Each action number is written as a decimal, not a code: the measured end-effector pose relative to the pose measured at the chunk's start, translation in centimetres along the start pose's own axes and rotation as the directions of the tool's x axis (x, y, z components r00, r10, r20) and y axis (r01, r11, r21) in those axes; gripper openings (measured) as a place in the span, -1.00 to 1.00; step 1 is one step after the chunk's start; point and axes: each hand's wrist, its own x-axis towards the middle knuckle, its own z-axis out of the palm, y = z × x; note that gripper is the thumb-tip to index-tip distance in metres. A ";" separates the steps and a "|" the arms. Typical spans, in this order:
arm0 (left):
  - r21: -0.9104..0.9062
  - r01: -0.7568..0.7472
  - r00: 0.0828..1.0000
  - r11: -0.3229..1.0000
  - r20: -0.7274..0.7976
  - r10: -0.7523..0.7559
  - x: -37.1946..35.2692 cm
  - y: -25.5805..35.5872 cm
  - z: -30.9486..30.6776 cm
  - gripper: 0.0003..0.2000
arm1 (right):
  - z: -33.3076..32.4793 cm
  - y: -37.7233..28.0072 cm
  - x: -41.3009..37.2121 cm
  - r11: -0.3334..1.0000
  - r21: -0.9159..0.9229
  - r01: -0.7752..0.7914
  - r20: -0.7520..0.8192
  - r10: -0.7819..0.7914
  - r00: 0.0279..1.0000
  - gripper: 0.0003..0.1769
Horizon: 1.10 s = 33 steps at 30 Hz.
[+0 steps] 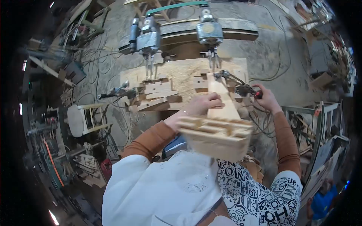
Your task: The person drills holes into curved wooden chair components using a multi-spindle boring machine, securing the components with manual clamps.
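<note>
Board (225, 114) under left hand (202, 104), right hand (267, 98) gripping handle (258, 94).

The two drill heads (180, 35) are above the far side of the worktop (183, 64); the stool (76, 120) is at left.

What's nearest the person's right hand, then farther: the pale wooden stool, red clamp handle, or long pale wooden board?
1. Red clamp handle: at the right hand.
2. Long pale wooden board: middle, under the left hand.
3. Pale wooden stool: far left, on the floor.
</note>
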 end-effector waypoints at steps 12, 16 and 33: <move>0.003 -0.210 0.978 0.978 -0.008 0.210 0.3 -1.7 0.4 -0.68 | -4.9 -23.9 -12.6 0.667 0.327 0.669 -0.748 -0.249 0.615 -0.18; -0.189 -0.251 0.964 0.949 0.044 0.264 0.8 -3.3 1.2 -0.58 | -2.1 -28.2 -18.7 0.954 -0.296 0.033 -0.887 -0.288 0.360 -0.30; -0.325 -0.399 0.906 0.857 0.006 0.424 2.0 -5.4 2.7 -0.45 | -6.8 -35.5 -14.2 0.897 -0.164 0.410 -0.298 -0.441 0.847 -0.80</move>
